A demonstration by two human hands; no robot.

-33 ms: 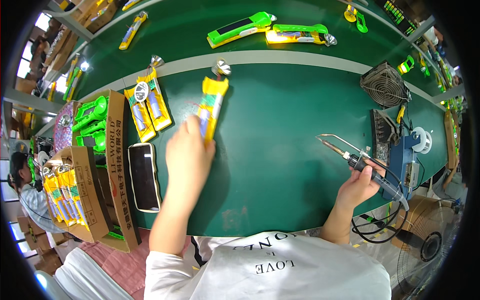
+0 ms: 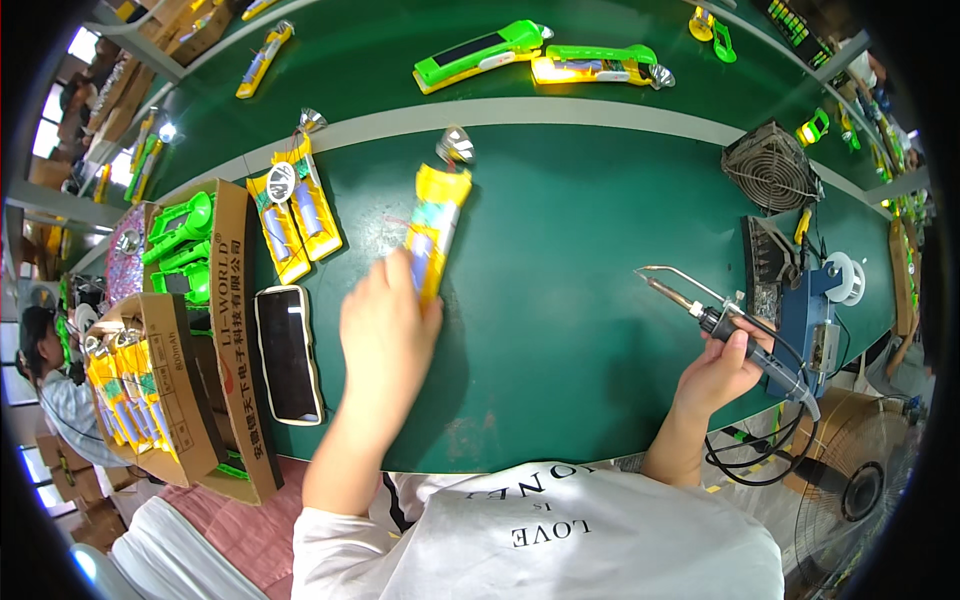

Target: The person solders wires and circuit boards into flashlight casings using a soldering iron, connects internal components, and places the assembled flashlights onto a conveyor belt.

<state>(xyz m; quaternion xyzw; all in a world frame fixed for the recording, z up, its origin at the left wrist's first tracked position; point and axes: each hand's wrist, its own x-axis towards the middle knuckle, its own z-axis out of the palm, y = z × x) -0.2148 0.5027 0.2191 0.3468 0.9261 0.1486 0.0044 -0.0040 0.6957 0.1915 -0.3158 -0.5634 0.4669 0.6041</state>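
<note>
My left hand (image 2: 390,325) grips the lower end of an open yellow flashlight housing (image 2: 440,215) above the green bench. A blue-grey battery cell and a green circuit board lie inside it; its shiny reflector (image 2: 455,145) sits beyond the top end. In my right hand (image 2: 720,375) is a black soldering iron (image 2: 715,322), its tip and a thin curved metal tube pointing left over the bench. Further left, two similar yellow housings (image 2: 318,212) rest side by side, with a white ring-shaped part (image 2: 281,183) on them. The fingertips of my left hand are partly hidden.
A phone (image 2: 288,355) lies beside cardboard boxes (image 2: 240,340) of green and yellow flashlight parts at left. Assembled flashlights (image 2: 480,58) occupy the back shelf. At right stand a square fan (image 2: 770,170) and a blue machine (image 2: 800,320) with a white spool (image 2: 846,280). A person sits far left.
My left hand has shifted slightly to the right and nearer to me, carrying the yellow flashlight housing. My right hand and the soldering iron have hardly moved.
</note>
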